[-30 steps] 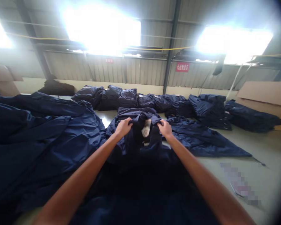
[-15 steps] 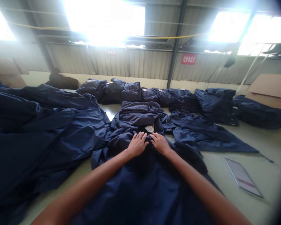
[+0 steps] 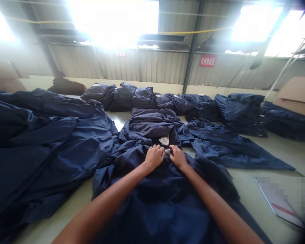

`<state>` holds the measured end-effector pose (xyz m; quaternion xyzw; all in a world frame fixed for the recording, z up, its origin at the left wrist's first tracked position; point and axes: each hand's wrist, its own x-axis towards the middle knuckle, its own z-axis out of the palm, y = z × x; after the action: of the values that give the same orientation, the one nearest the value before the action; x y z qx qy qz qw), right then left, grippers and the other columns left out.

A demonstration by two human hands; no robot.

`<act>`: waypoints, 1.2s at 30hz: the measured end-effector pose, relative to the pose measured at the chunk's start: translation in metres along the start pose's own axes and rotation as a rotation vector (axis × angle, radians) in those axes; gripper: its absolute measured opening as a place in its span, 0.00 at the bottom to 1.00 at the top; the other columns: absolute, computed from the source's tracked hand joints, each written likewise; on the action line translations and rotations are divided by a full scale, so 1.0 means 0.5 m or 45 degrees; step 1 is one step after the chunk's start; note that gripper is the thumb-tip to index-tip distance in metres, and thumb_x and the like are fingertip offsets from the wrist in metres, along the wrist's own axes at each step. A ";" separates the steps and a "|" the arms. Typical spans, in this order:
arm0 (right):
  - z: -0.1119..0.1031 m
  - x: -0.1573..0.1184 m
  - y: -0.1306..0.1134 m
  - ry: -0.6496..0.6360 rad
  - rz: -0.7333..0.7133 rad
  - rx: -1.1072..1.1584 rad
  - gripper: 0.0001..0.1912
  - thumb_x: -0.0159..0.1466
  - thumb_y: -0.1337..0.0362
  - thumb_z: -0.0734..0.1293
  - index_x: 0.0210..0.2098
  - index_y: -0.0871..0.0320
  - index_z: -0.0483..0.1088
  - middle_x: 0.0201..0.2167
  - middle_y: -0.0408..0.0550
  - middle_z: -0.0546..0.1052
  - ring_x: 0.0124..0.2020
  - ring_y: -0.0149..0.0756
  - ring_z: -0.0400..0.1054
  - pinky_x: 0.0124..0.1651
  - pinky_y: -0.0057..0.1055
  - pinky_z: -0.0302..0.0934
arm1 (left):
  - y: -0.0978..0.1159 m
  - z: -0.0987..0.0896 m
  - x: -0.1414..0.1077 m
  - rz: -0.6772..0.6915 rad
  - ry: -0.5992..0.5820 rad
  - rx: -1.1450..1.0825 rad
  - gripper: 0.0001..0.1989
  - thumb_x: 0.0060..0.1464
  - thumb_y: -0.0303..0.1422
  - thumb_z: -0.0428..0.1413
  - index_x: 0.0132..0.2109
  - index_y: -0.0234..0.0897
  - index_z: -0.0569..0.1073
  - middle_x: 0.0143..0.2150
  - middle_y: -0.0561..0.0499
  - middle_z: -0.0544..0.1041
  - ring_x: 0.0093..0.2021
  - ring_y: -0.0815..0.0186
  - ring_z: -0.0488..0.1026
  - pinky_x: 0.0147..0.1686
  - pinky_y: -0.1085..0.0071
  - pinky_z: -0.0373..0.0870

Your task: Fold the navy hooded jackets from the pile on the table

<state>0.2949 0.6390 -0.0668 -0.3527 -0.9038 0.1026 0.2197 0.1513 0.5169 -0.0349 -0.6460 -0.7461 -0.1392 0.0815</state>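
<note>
A navy jacket [image 3: 157, 203] lies spread on the table in front of me, its hood or collar part bunched up at the far end. Inside its neck opening shows a white printed label [image 3: 164, 140]. My left hand [image 3: 154, 156] is closed on the jacket's neck edge, its fingers curled over the fabric. Close on the other side, my right hand [image 3: 178, 157] pinches the same edge. Between the two hands is a small pale tag [image 3: 167, 150]; I cannot tell whether either hand touches it.
More navy garments [image 3: 53, 135] are heaped on the left. Folded navy stacks [image 3: 142, 98] line the table's far side. A jacket sleeve [image 3: 234, 152] stretches to the right. Beyond it a flat tablet-like object [image 3: 279, 203], partly blurred out, rests on the pale tabletop [image 3: 244, 179].
My fingers, laid flat on the neck edge before, have curled and closed on it. The small pale tag between my hands has come into view. The camera view has shifted slightly.
</note>
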 end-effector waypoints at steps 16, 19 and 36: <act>0.023 -0.008 0.023 0.106 0.010 0.052 0.12 0.73 0.62 0.65 0.48 0.49 0.81 0.43 0.47 0.80 0.41 0.39 0.76 0.42 0.28 0.64 | -0.028 0.076 -0.008 0.139 0.124 -0.332 0.12 0.67 0.28 0.56 0.53 0.41 0.81 0.52 0.45 0.82 0.58 0.53 0.73 0.60 0.55 0.69; 0.015 -0.013 0.022 0.241 -0.008 0.134 0.12 0.74 0.59 0.64 0.44 0.50 0.81 0.42 0.47 0.82 0.40 0.39 0.76 0.45 0.29 0.64 | -0.021 0.074 -0.011 0.248 0.198 -0.529 0.16 0.68 0.24 0.51 0.51 0.41 0.82 0.51 0.45 0.81 0.54 0.58 0.76 0.59 0.61 0.72; -0.002 -0.043 0.005 0.277 -0.324 0.336 0.14 0.72 0.60 0.62 0.46 0.53 0.81 0.44 0.47 0.85 0.40 0.37 0.79 0.49 0.29 0.68 | -0.057 0.095 0.033 -0.132 -0.035 -1.600 0.19 0.63 0.47 0.62 0.39 0.32 0.81 0.29 0.51 0.80 0.22 0.72 0.74 0.22 0.79 0.69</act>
<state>0.3112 0.6262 -0.0739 -0.2130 -0.8906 0.1530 0.3715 0.1233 0.5437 -0.0781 -0.5353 -0.5530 -0.5465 -0.3301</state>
